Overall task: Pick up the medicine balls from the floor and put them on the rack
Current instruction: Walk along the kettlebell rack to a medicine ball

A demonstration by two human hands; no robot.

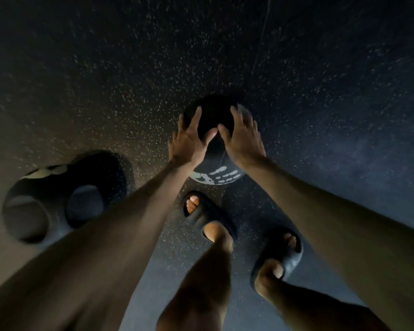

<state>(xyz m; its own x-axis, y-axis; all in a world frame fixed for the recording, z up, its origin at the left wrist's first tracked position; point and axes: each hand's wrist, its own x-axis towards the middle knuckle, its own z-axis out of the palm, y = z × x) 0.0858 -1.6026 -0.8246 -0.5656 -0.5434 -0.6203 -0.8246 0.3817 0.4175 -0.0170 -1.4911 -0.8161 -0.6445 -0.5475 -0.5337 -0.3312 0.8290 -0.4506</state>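
Underfoot, the dark speckled floor point(81, 68) fills the view. No edge or corner of it shows, and no rack. Light is dim.

- **Second ball:** the second medicine ball point(65, 197), with two scooped handle openings, sits on the floor left of the feet, untouched. Judged next in line.
- **Ball in hand:** the medicine ball point(215, 173), white print on its near side, lies just ahead of the toes. Resting or lifted, cannot tell.
- **Feet:** dark slides point(208, 216) are planted apart behind it, likely to brace the bend.
- **Hands:** the left grip point(189, 142) and right grip point(244, 139) are laid over the ball's top from either side. Fingers are spread and fairly straight against the curve, thumbs nearly meeting. Two palms, since the ball looks too broad for one.

Step judged: start of the lift.
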